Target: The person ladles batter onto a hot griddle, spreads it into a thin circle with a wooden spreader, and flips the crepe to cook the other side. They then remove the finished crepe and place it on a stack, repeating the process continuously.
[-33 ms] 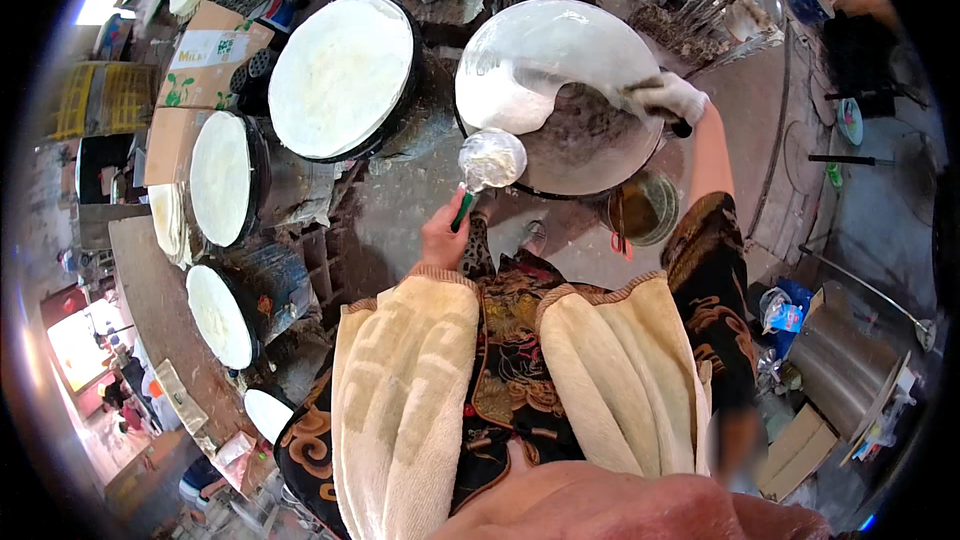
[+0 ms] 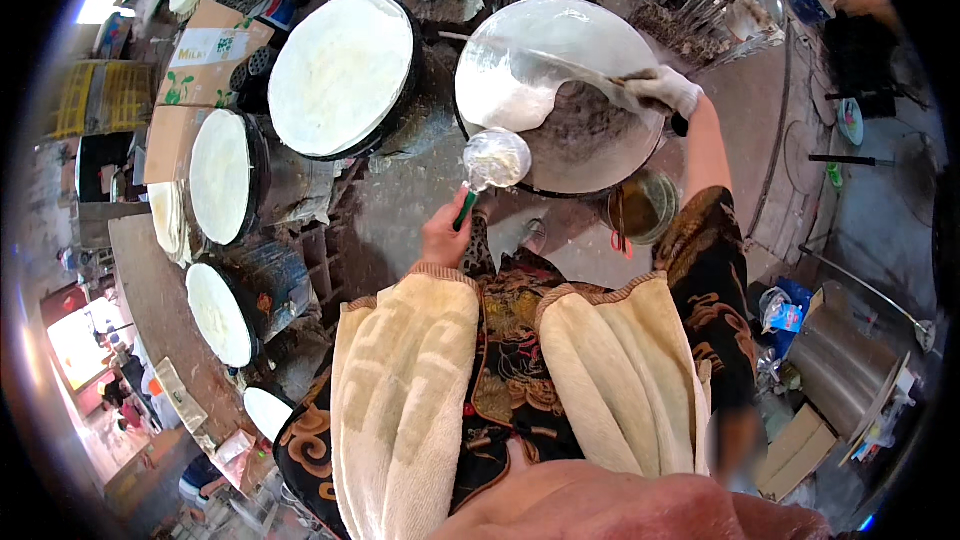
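My left hand point(image 2: 445, 238) is wrapped round the green handle of a ladle point(image 2: 498, 158). The ladle's round bowl, coated in whitish batter, hangs at the near-left rim of a large round griddle point(image 2: 590, 145). White batter point(image 2: 515, 100) covers the griddle's left and far parts, while its near-right part is bare and grey. At the right rim my right hand point(image 2: 668, 92), in a pale glove, grips a long thin spreader point(image 2: 560, 62). The spreader, smeared by motion, reaches across the griddle past its far-left rim. A short black handle shows just below the glove.
Several round griddles with pale flatbreads, such as the large one point(image 2: 342, 75), stand to the left. Cardboard boxes point(image 2: 212, 55) are behind them. A bucket point(image 2: 645, 208) sits by the griddle's near-right edge. A dirty crate point(image 2: 690, 15) stands beyond the griddle, and a metal drum point(image 2: 845, 365) lies right.
The spreader has swung across the griddle, its far end now showing past the far-left rim. My right hand has turned slightly left. The ladle has shifted a little right.
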{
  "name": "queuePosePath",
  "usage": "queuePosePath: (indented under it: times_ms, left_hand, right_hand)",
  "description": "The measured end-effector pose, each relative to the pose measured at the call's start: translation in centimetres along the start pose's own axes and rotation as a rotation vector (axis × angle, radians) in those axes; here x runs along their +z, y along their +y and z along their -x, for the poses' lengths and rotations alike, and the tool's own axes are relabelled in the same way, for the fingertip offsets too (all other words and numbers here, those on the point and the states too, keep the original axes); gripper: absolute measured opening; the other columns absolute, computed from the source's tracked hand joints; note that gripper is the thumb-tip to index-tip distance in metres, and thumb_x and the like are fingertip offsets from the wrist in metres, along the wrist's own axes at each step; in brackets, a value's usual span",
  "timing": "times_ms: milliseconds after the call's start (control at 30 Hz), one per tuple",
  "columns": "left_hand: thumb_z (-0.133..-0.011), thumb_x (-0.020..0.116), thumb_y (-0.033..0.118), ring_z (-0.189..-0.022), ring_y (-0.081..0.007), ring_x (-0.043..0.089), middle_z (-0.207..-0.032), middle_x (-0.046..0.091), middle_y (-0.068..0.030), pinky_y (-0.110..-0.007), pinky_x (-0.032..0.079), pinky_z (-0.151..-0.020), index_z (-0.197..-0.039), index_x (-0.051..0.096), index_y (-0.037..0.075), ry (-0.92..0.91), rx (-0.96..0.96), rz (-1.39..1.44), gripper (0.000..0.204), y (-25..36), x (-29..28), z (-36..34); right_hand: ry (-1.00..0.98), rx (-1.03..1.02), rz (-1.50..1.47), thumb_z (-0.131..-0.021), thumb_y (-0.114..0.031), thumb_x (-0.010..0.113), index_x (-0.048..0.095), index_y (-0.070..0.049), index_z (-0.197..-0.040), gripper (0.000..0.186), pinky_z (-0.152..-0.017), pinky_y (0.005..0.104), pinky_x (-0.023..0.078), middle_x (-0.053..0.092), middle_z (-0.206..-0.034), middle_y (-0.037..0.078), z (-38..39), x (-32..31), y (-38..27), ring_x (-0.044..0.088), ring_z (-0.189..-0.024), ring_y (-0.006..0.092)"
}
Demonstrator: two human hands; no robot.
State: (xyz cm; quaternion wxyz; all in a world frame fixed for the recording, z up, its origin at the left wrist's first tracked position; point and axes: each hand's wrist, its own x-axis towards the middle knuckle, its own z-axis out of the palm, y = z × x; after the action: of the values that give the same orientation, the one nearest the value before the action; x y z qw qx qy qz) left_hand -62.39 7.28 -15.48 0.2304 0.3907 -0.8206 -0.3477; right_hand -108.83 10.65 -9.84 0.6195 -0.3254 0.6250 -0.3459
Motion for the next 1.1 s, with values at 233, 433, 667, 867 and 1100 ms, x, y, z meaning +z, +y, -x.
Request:
queuePosePath:
  times_ms: [233, 433, 667, 867, 1100]
  left_hand:
    - [-0.082, 0.068, 0.003, -0.077, -0.0133, 0.063, -0.092, 0.068, -0.0082, -0.026, 0.049, -0.069, -0.128, 0.055, 0.010, -0.181, -0.011, 0.339, 0.049, 2.3, -0.8, -0.8]
    - [-0.086, 0.058, 0.000, -0.045, -0.0032, 0.038, -0.061, 0.047, 0.0054, -0.018, 0.029, -0.038, -0.135, 0.046, 0.013, 0.110, -0.500, 0.978, 0.052, 6.2, -8.3, -3.3]
    - [-0.098, 0.045, 0.014, -0.047, -0.0037, 0.034, -0.071, 0.042, 0.0006, -0.016, 0.030, -0.035, -0.112, 0.045, 0.008, 0.398, -0.354, 1.515, 0.015, 3.0, -15.2, -4.1]
    - [-0.099, 0.042, 0.017, -0.048, -0.0066, 0.035, -0.067, 0.038, -0.0003, -0.020, 0.034, -0.038, -0.126, 0.044, 0.001, 0.275, -0.182, 1.922, 0.032, 0.6, -18.9, -5.5]
    - [-0.098, 0.043, 0.015, -0.047, -0.0070, 0.037, -0.062, 0.038, 0.0007, -0.020, 0.035, -0.039, -0.117, 0.049, -0.001, 0.164, -0.223, 2.022, 0.026, -4.1, -21.2, -6.1]
  right_hand:
    - [-0.284, 0.403, 0.141, -0.077, -0.023, 0.070, 0.060, 0.004, -0.114, 0.047, -0.041, 0.0224, 0.031, 0.055, -0.071, 0.000, 1.3, -4.3, 0.4, 0.044, -0.051, 0.0067]
    - [-0.070, 0.180, 0.123, -0.078, -0.026, 0.070, 0.063, 0.002, -0.110, 0.043, -0.039, 0.0251, 0.027, 0.049, -0.060, -0.001, -1.8, -4.8, -0.8, 0.038, -0.046, 0.0057]
    - [-0.181, 0.333, 0.336, -0.080, -0.033, 0.070, 0.063, 0.000, -0.093, 0.036, -0.037, 0.0286, 0.025, 0.047, -0.058, -0.001, -0.2, -1.3, -1.4, 0.038, -0.043, 0.0089]
    - [-0.016, 0.342, 0.369, -0.073, -0.026, 0.069, 0.066, -0.002, -0.105, 0.041, -0.051, 0.0258, 0.040, 0.053, -0.066, 0.000, 12.0, -3.2, 5.0, 0.048, -0.057, 0.0093]
    - [0.434, 0.171, -0.302, -0.082, -0.032, 0.069, 0.057, -0.003, -0.114, 0.045, -0.041, 0.0231, 0.034, 0.051, -0.063, -0.002, 16.9, 22.1, 10.3, 0.044, -0.047, 0.0059]
